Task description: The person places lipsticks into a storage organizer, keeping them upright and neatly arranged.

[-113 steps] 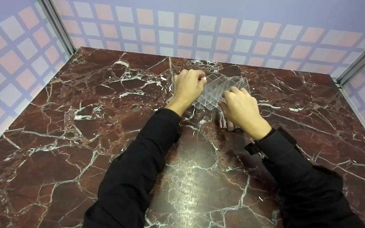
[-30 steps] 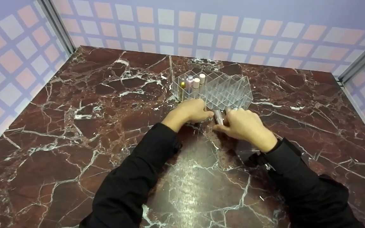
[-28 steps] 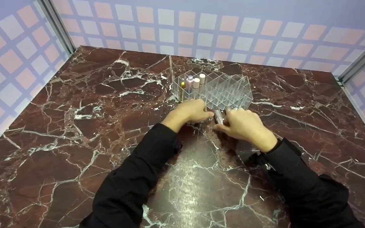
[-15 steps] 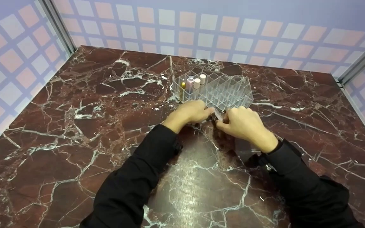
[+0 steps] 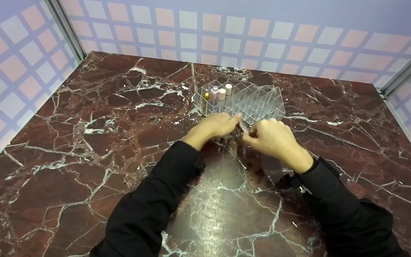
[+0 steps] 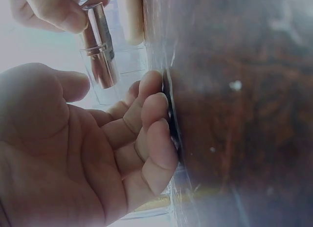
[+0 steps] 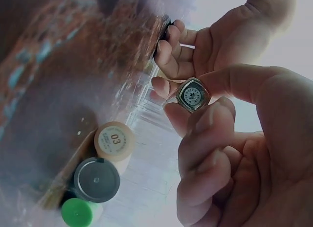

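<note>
A rose-gold lipstick tube (image 6: 95, 29) with a clear end is pinched between the thumb and fingers of my right hand (image 5: 275, 137). In the right wrist view, its base, labelled 04 (image 7: 192, 95), faces the camera. My left hand (image 5: 214, 128) is at the front of the clear lipstick organizer (image 5: 259, 101), palm towards the tube. Its fingers bend loosely with their tips near the tabletop, and its thumb is apart from the tube in the left wrist view. Standing in the organizer's left part are a gold-topped tube (image 5: 206, 96), a pink tube (image 5: 214, 93) and two white-capped tubes (image 5: 221, 94).
Beside my right hand lie a beige tube marked 03 (image 7: 115, 141), a dark grey-ended tube (image 7: 97, 179) and a green-ended tube (image 7: 77, 213). The red marble tabletop (image 5: 120, 125) extends around the organizer, with a patterned wall (image 5: 234, 26) behind.
Both hands have come down from over the organizer to its front. The right hand has picked up the lipstick tube and tilted it left. The left thumb has lifted off the tube.
</note>
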The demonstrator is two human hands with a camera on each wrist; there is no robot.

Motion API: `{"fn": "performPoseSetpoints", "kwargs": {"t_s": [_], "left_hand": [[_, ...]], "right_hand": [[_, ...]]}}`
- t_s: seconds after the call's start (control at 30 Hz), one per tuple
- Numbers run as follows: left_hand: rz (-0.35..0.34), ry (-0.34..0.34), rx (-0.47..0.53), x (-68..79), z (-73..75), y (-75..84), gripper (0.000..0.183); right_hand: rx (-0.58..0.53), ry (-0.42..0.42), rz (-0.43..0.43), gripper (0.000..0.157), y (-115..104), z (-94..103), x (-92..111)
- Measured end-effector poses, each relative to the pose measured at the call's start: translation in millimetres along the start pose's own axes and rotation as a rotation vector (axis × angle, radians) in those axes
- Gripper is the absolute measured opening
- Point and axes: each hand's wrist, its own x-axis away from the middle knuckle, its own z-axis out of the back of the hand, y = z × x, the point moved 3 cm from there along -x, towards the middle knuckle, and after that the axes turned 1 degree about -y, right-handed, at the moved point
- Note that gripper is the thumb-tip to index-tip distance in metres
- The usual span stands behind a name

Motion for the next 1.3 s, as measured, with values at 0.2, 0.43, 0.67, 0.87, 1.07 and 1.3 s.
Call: {"fn": "performPoseSetpoints", "kwargs": {"t_s": [0.2,0.43,0.67,0.87,1.07,1.3], "left_hand": [[-0.010,-0.011,0.052,-0.8,-0.2,-0.4,0.063],[-0.007,-0.032,0.172,-1.1,-1.2,-1.4,0.055],[-0.025,-0.001,0.265,-1.7,-1.5,-1.5,0.052],[-0.024,0.003,0.277,-2.1,-2.0,-2.8,0.053],[-0.013,0.004,0.268,-2.2,-2.2,-4.2,0.053],[-0.018,0.003,0.277,-2.3,-1.9,-3.3,0.053]], "right_hand": [[-0.013,0.004,0.014,0.033,-3.1,1.1,1.5],[-0.052,-0.010,0.040,0.026,-5.0,1.6,2.3],[-0.065,-0.034,0.055,0.026,-3.1,1.1,1.0],[-0.071,-0.047,0.071,0.028,-2.9,0.5,0.5],[-0.076,-0.063,0.082,0.033,-3.6,0.4,1.6],[-0.088,-0.089,0.081,0.043,-4.2,0.3,2.8]]}}
